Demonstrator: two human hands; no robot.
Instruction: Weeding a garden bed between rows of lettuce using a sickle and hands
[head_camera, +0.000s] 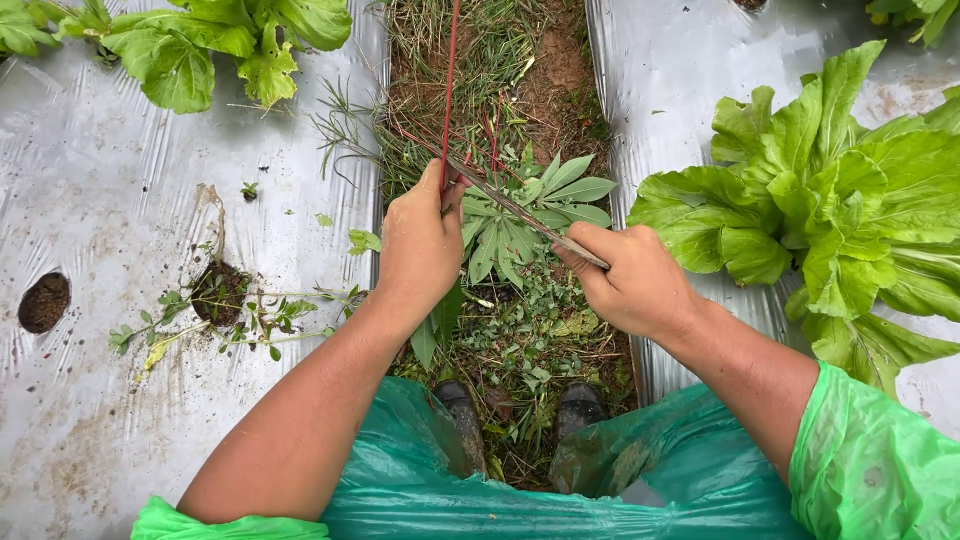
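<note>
My left hand (420, 245) is closed around a thin red stem (450, 90) that runs straight up out of view, just above a weed with long finger-like green leaves (535, 205). My right hand (635, 280) grips the handle of a narrow, worn blade (500, 200). The blade slants up and left across the weed, and its tip reaches the red stem by my left thumb. Both hands hover over the grassy furrow (530, 90) between two beds. Green plastic sleeves cover my upper arms.
Silver plastic mulch (110, 180) covers the beds on both sides. A big leafy green plant (840, 200) grows at the right, more greens (200, 40) at top left. A planting hole with small weeds (220, 295) and a bare hole (45, 300) lie left. My dark boots (580, 405) stand in the furrow.
</note>
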